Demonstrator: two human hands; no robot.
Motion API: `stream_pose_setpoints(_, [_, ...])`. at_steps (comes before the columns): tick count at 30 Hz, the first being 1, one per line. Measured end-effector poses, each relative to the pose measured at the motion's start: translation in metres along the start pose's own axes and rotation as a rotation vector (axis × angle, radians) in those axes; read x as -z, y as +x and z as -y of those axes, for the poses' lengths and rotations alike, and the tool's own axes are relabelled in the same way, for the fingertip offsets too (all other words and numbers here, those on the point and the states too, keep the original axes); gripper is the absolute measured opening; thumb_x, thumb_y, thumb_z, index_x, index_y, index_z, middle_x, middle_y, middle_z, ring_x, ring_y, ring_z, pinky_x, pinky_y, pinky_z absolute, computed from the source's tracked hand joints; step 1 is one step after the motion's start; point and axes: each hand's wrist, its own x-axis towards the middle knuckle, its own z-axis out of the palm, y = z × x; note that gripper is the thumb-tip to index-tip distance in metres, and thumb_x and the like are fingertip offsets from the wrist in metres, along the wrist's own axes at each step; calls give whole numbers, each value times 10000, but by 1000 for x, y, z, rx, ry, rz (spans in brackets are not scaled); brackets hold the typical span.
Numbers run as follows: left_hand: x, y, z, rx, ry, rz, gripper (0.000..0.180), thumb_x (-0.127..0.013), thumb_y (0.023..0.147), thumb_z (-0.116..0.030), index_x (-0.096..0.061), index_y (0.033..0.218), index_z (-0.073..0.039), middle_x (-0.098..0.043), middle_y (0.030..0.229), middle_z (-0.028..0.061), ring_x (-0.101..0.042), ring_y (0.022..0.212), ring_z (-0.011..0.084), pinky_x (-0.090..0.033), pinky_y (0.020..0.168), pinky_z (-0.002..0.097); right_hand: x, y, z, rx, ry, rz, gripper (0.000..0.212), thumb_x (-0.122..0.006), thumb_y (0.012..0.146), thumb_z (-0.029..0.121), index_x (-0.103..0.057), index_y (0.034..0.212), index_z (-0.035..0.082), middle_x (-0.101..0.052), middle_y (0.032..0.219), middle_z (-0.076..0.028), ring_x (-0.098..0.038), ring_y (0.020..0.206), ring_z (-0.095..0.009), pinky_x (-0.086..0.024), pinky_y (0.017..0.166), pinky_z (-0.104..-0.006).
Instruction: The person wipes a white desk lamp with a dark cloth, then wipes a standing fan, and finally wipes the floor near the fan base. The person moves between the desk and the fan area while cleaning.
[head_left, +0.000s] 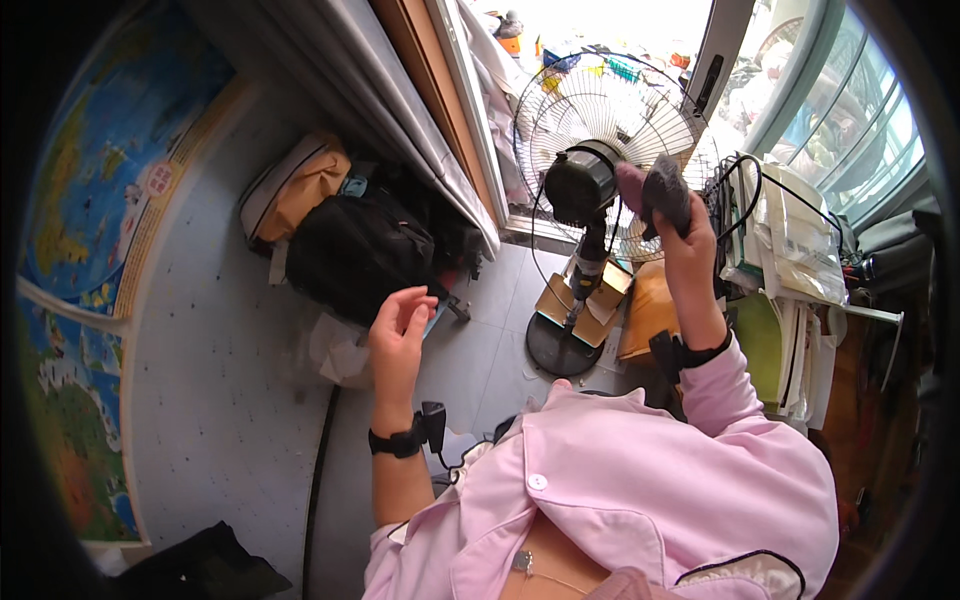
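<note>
At the far left of the frame, a blue and green map [120, 160] is flat on the wall, maybe so people can look at it. Left of the middle, a black bag [350, 255] sits low beside a tan bag [312, 185], probably tucked there to keep the floor free for walking.

Just below the black bag in the frame is the left hand [398, 335]. Its fingers are loose and a bit bent, and I see nothing in it. Maybe it is out there for balance.

At the top middle stands a fan [583, 182]. Its motor side is toward the person. Its wide round base [545, 350] likely stops it tipping.

Right of the fan's motor, the right hand [690, 248] grips a gray and dull pink cloth [667, 195], held up high in front of the wire cage. I can't tell if they touch. At the right, papers [795, 230] stand by a black wire rack [742, 200], which may keep them upright.
</note>
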Motion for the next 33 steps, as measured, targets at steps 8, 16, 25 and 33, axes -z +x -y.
stream_pose_setpoints(8, [-74, 144, 16, -230, 34, 384, 381, -715, 823, -27, -623, 1193, -29, -690, 1068, 83, -650, 941, 151, -511, 835, 282, -39, 60, -7, 90, -208, 42, 585, -625, 841, -16, -479, 1379, 158, -645, 1157, -179, -666, 1024, -348, -504, 867, -381])
stream_pose_setpoints(16, [-150, 253, 64, -395, 72, 839, 899, -856, 709, -209, -385, 1448, -9, -502, 1397, 175, -493, 1281, 268, -392, 1070, 378, -86, 55, -19, -326, -235, 52, 463, -681, 825, 107, -536, 1263, 68, -638, 1120, -145, -633, 1021, -256, -481, 892, -340])
stream_pose_setpoints(25, [-183, 270, 76, -493, -93, 933, 939, -902, 586, -212, -456, 1377, 28, -567, 1257, 182, -564, 1165, 317, -440, 1022, 383, -103, 69, -6, -422, -384, -33, 479, -724, 811, 260, -566, 1221, 71, -625, 1121, -109, -597, 1053, -229, -458, 933, -335])
stream_pose_setpoints(33, [-189, 254, 81, -457, -189, 890, 988, -940, 527, -277, -450, 1338, 2, -562, 1244, 166, -543, 1171, 354, -442, 988, 430, -119, 115, 6, -172, -830, 388, 447, -711, 748, 368, -671, 1103, 99, -651, 1082, -147, -558, 1130, -332, -433, 978, -408])
